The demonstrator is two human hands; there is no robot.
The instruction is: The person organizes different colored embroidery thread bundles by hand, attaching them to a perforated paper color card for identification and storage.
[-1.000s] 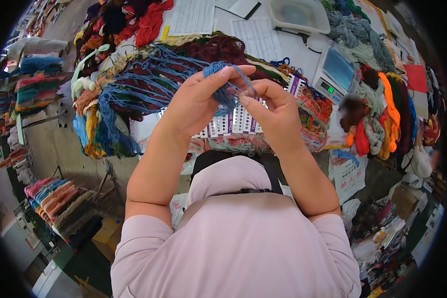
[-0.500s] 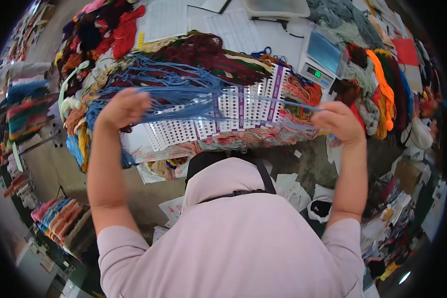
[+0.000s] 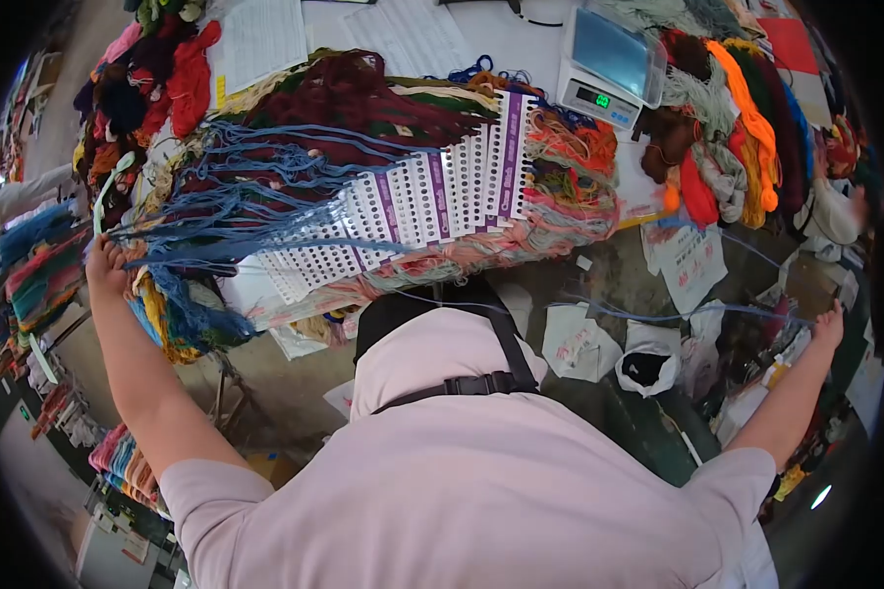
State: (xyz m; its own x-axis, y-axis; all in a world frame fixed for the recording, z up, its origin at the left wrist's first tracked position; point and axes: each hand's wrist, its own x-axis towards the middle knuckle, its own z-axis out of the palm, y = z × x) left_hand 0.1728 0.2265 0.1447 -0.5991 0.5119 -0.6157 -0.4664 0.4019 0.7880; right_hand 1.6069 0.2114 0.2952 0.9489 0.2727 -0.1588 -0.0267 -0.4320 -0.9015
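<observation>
Blue yarn (image 3: 275, 253) stretches in strands over the front of the table. At its left end my left hand (image 3: 110, 267) is closed around the bundle, out past the table's left side. Far to the right, my right hand (image 3: 827, 329) is closed on the ends of a few thin blue strands (image 3: 658, 314), which sag in front of my body. White cards with punched holes and purple strips (image 3: 437, 201) lie fanned under part of the yarn. More loose blue strands and dark maroon yarn (image 3: 363, 108) are spread behind them.
A digital scale (image 3: 604, 93) stands at the back right, beside orange yarn (image 3: 746, 128) and other coloured skeins. Red yarn (image 3: 192, 79) and printed sheets (image 3: 260, 39) are at the back left. White bags (image 3: 580, 344) lie on the floor. Another person's sleeve (image 3: 833, 216) shows at right.
My hands have moved far apart, left hand outward to the left, right hand outward and down past the table's right side. Blue strands are drawn out between them. The view has shifted slightly.
</observation>
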